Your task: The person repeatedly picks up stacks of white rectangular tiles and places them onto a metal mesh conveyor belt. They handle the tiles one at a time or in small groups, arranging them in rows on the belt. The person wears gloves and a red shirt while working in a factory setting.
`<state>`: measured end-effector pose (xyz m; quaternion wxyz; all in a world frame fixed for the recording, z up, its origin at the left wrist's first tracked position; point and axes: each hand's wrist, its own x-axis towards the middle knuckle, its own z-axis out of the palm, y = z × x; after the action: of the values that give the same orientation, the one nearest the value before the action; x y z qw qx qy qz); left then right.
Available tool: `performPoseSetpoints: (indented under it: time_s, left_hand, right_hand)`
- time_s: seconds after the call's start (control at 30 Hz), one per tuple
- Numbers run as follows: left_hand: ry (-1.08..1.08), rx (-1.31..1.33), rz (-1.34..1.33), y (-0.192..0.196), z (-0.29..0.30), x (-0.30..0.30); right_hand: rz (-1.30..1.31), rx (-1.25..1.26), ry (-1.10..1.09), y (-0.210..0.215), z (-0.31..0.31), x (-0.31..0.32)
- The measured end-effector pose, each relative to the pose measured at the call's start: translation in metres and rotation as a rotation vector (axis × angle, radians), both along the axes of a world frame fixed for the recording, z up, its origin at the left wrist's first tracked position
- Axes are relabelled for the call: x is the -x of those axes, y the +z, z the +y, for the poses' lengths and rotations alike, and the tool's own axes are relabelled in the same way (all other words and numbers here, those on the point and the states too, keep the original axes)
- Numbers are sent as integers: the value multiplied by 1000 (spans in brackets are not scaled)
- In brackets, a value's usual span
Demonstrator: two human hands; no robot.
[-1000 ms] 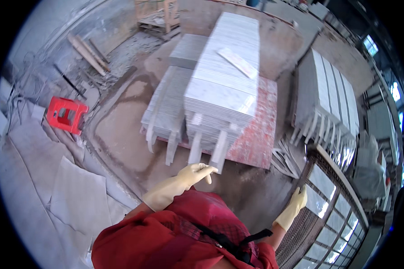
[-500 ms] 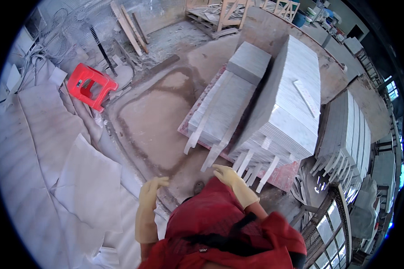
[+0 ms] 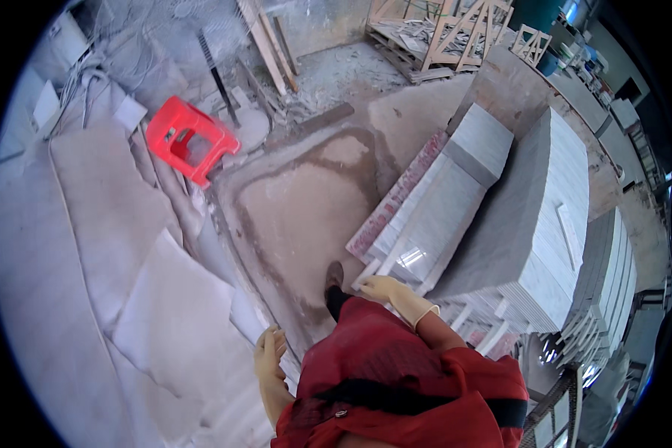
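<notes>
Both my hands wear pale yellow rubber gloves. My left hand (image 3: pixel 271 357) hangs beside the pale sheets (image 3: pixel 175 313) on the left, its fingers half curled and apart from anything, with nothing in it. My right hand (image 3: pixel 384 288) is by the near end of a low stack of grey-white stone slabs (image 3: pixel 444 205). Its fingers point left, loosely bent, and nothing shows in them. The fingertips overlap the end of a pale strip (image 3: pixel 366 272) in the picture; whether they touch it I cannot tell. A smaller block of slabs (image 3: pixel 481 142) lies on the far end of that stack.
To the right stand a taller slab stack (image 3: pixel 526 216) with strips jutting out and a further leaning row (image 3: pixel 608 280). A red plastic stool (image 3: pixel 190 138) is at far left, near a black rod (image 3: pixel 218 78). My shoe (image 3: pixel 335 275) is on the dusty floor. Wooden crates (image 3: pixel 463 33) stand behind.
I have moved forward, and the view has swung so that the stacks and stool sit farther right. My left hand has dropped lower with its fingers more bent. A shoe has come into view.
</notes>
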<state>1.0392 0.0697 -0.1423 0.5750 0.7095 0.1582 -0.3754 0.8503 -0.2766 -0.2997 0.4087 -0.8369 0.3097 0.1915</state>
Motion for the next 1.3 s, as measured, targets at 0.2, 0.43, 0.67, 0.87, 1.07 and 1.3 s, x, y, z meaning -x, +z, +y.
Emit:
performPoseSetpoints:
  time_s: [0.2, 0.43, 0.67, 0.87, 1.07, 1.3]
  left_hand:
    - [-298, 40, -124, 17, -125, -143]
    - [-326, 71, -100, 2, -235, -243]
    - [-644, 123, -36, -13, -363, -327]
    - [-914, 100, -116, 3, -506, -405]
    - [-1100, 127, -190, -13, -612, -462]
    - [-1357, 70, -202, -65, -715, -463]
  right_hand:
    - [179, -60, -573, -49, -103, 3]
    - [149, -182, -791, -60, -162, -54]
    - [-55, -269, -847, -58, -207, -139]
    - [134, -183, -1274, -75, -229, -135]
    - [70, -321, -1636, -64, -244, -150]
    - [-165, -368, -1788, -50, -262, -169]
